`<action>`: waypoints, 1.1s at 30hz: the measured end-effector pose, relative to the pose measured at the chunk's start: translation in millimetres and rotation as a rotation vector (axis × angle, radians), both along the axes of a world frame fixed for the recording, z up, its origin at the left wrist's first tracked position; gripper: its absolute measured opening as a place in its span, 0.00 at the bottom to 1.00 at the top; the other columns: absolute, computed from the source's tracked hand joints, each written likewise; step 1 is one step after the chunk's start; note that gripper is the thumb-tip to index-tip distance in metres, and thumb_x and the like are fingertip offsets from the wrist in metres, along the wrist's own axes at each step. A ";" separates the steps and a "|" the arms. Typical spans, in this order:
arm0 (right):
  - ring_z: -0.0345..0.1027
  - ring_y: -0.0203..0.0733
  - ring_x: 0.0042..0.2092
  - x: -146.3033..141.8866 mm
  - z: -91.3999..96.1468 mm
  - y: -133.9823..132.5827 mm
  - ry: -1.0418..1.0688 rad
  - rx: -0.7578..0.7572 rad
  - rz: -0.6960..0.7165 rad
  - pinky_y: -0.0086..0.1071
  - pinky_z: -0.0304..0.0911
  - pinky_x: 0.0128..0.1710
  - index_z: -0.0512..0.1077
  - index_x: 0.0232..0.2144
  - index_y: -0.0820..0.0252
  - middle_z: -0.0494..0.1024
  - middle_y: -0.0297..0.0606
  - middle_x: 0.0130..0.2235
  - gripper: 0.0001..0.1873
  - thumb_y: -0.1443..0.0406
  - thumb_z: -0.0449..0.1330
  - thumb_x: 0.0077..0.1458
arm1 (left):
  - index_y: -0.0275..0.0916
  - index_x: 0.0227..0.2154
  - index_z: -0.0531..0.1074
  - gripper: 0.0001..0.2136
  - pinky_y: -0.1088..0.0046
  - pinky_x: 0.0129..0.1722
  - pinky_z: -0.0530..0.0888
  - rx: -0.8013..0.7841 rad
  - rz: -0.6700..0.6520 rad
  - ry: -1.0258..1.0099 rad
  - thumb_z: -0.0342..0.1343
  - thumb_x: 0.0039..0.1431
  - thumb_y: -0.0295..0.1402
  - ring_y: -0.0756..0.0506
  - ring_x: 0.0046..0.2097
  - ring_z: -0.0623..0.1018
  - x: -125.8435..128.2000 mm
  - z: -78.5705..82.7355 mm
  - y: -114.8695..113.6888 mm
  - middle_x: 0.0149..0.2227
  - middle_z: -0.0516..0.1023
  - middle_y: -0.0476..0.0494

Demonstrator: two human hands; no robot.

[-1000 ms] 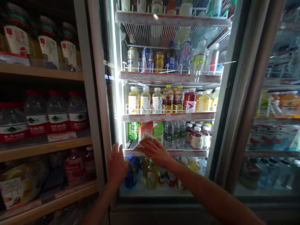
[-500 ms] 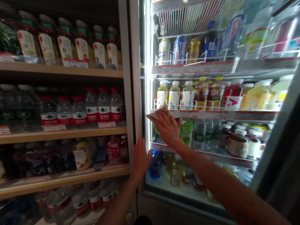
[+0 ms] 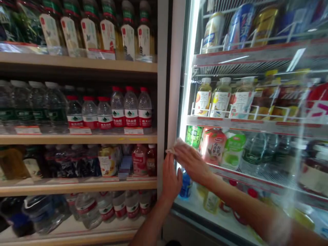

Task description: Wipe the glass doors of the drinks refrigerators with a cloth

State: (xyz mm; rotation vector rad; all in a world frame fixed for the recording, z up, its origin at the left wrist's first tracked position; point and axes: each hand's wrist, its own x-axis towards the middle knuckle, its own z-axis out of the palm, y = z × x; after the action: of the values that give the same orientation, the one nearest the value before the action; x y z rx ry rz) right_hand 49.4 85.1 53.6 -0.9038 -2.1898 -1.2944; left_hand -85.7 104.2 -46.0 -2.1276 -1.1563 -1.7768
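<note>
Head view: your right grip point(image 3: 193, 164) is closed over a pale cloth point(image 3: 174, 148), holding it vs the fridge frame point(image 3: 176, 85) at the lit left edge, just below the green bottle point(image 3: 192, 136) & beside the peach drink point(image 3: 214, 145). Your left grip point(image 3: 171, 177) lies flat & open, fingers up, on that frame right under the cloth; blue bottle point(image 3: 185, 186) sits just beside it
</note>
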 end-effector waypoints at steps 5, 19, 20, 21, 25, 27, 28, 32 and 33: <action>0.49 0.41 0.65 17.3 26.9 -6.5 0.023 0.058 -0.075 0.46 0.39 0.66 0.59 0.59 0.49 0.62 0.30 0.62 0.25 0.69 0.49 0.60 | 0.37 0.62 0.47 0.27 0.55 0.60 0.62 -0.003 0.002 0.017 0.44 0.60 0.27 0.41 0.65 0.56 -10.0 -4.3 -4.0 0.63 0.55 0.32; 0.43 0.51 0.66 106.2 77.1 -59.5 0.322 0.406 -0.203 0.50 0.43 0.65 0.56 0.61 0.48 0.52 0.35 0.66 0.29 0.64 0.55 0.58 | 0.36 0.63 0.42 0.32 0.51 0.62 0.57 0.148 -0.110 0.131 0.45 0.57 0.24 0.41 0.67 0.46 30.6 50.0 -22.8 0.65 0.50 0.32; 0.42 0.52 0.67 108.7 75.5 -62.9 0.326 0.397 -0.197 0.51 0.43 0.64 0.55 0.61 0.48 0.50 0.34 0.66 0.30 0.65 0.55 0.58 | 0.36 0.63 0.42 0.32 0.51 0.63 0.56 0.152 -0.113 0.140 0.45 0.56 0.24 0.40 0.67 0.45 37.0 54.6 -22.8 0.65 0.49 0.32; 0.43 0.51 0.67 109.8 69.2 -66.1 0.277 0.355 -0.166 0.51 0.43 0.65 0.54 0.62 0.48 0.49 0.34 0.66 0.31 0.66 0.55 0.58 | 0.35 0.63 0.42 0.32 0.50 0.63 0.56 0.156 -0.113 0.151 0.45 0.56 0.24 0.40 0.68 0.44 43.4 58.8 -22.7 0.66 0.49 0.32; 0.50 0.43 0.64 117.3 40.5 -73.8 0.090 0.081 -0.102 0.46 0.41 0.66 0.57 0.60 0.45 0.59 0.33 0.63 0.27 0.68 0.50 0.60 | 0.36 0.64 0.42 0.32 0.49 0.62 0.56 0.174 -0.088 0.192 0.46 0.57 0.25 0.39 0.68 0.42 63.5 65.9 -20.4 0.66 0.48 0.34; 0.51 0.47 0.64 128.1 44.9 -75.5 0.189 0.219 -0.149 0.48 0.43 0.65 0.59 0.59 0.46 0.60 0.35 0.63 0.27 0.67 0.53 0.59 | 0.36 0.64 0.42 0.32 0.49 0.62 0.56 0.174 -0.065 0.188 0.46 0.57 0.25 0.40 0.68 0.41 68.8 64.6 -19.1 0.66 0.48 0.34; 0.50 0.49 0.65 134.2 49.2 -76.9 0.260 0.325 -0.183 0.50 0.44 0.64 0.59 0.60 0.48 0.58 0.37 0.64 0.28 0.66 0.55 0.57 | 0.36 0.64 0.43 0.32 0.49 0.62 0.56 0.179 -0.057 0.181 0.45 0.57 0.24 0.40 0.68 0.41 70.7 63.6 -18.8 0.66 0.48 0.33; 0.43 0.51 0.67 152.3 35.8 -91.2 0.284 0.346 -0.218 0.53 0.44 0.63 0.59 0.60 0.50 0.52 0.39 0.66 0.27 0.68 0.53 0.58 | 0.36 0.64 0.43 0.31 0.47 0.62 0.56 0.155 -0.007 0.123 0.46 0.58 0.26 0.38 0.68 0.40 79.1 63.3 -24.0 0.67 0.44 0.31; 0.43 0.47 0.67 155.1 24.6 -96.1 0.202 0.245 -0.200 0.51 0.44 0.64 0.60 0.59 0.50 0.55 0.38 0.65 0.26 0.69 0.50 0.59 | 0.36 0.64 0.43 0.31 0.47 0.62 0.56 0.151 0.005 0.118 0.46 0.58 0.27 0.37 0.67 0.40 82.5 64.0 -27.2 0.67 0.43 0.31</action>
State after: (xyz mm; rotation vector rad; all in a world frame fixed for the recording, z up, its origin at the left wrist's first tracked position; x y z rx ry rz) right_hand 204.6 -11.0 78.2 -1.1205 -1.7787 -1.4559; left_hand -3.2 77.1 18.0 -2.1082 -0.9662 -1.6540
